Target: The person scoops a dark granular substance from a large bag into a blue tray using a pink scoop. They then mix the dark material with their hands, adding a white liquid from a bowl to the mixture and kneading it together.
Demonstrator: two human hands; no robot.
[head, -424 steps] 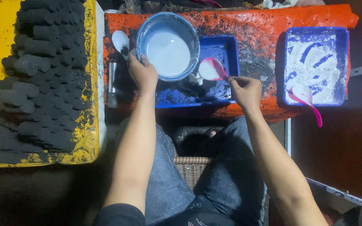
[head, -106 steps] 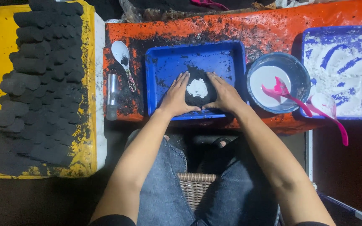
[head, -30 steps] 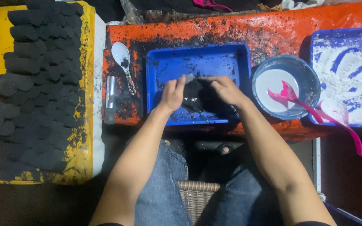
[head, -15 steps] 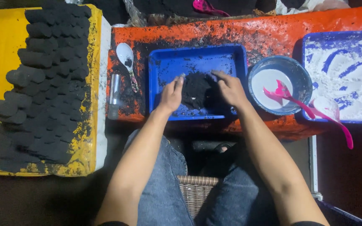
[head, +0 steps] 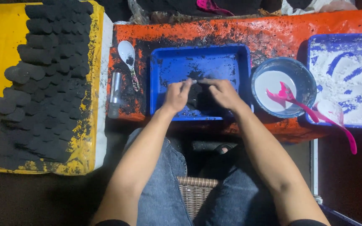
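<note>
Both hands work inside the blue tray (head: 177,62), so the mess stays contained: left hand (head: 176,95) and right hand (head: 223,94) curl loosely around a black lump (head: 197,97) between them, fingertips almost meeting above it.

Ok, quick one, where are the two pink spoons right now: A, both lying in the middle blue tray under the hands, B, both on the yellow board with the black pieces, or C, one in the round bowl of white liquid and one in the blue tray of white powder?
C: one pink spoon rests in the round bowl of white liquid, the other pink spoon lies at the edge of the powder tray on the right.
</note>
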